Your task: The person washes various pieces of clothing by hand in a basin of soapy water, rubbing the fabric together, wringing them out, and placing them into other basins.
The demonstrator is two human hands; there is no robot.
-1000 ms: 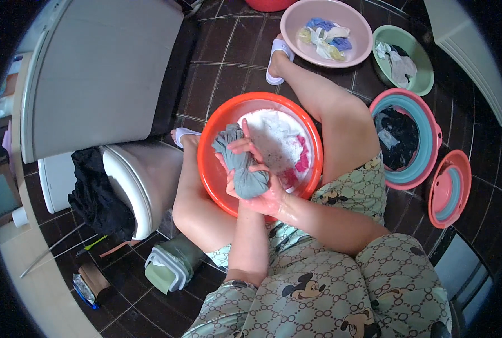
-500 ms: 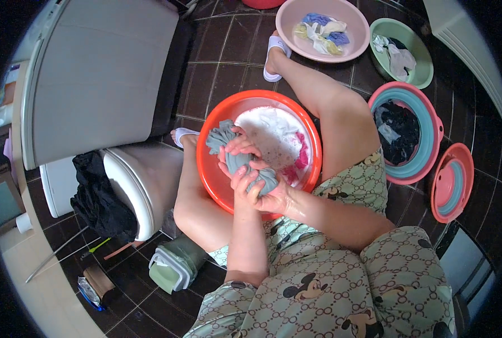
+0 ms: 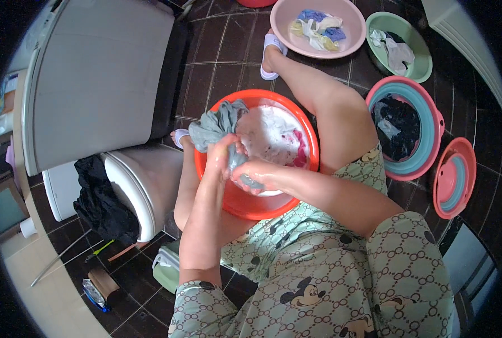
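A wet grey cloth garment (image 3: pixel 217 124) is bunched up over the orange-red basin (image 3: pixel 314 152) between my knees. My left hand (image 3: pixel 224 155) is wrapped round its middle, with a loose crumpled end fanning out beyond the fist over the basin's left rim. Close beside it, my right hand (image 3: pixel 253 173) grips the lower, twisted end. Below the hands, soapy water in the basin holds white cloth (image 3: pixel 273 127) and a piece of pink-red cloth (image 3: pixel 300 149). Some fingers are hidden behind the grey fabric.
Beyond my right foot sits a pink basin (image 3: pixel 358 34) with clothes. A green basin (image 3: pixel 428 62), a pink-and-blue folding basin (image 3: pixel 425 146) with dark clothes and a smaller folding basin (image 3: pixel 443 183) line the right. At left, black clothing (image 3: pixel 101 200) hangs over the toilet (image 3: pixel 149 169).
The grey garment has spread out at its far end and shifted left. My left hand has slid along it, turning from an open-fingered hold to a fist. My view has shifted slightly.
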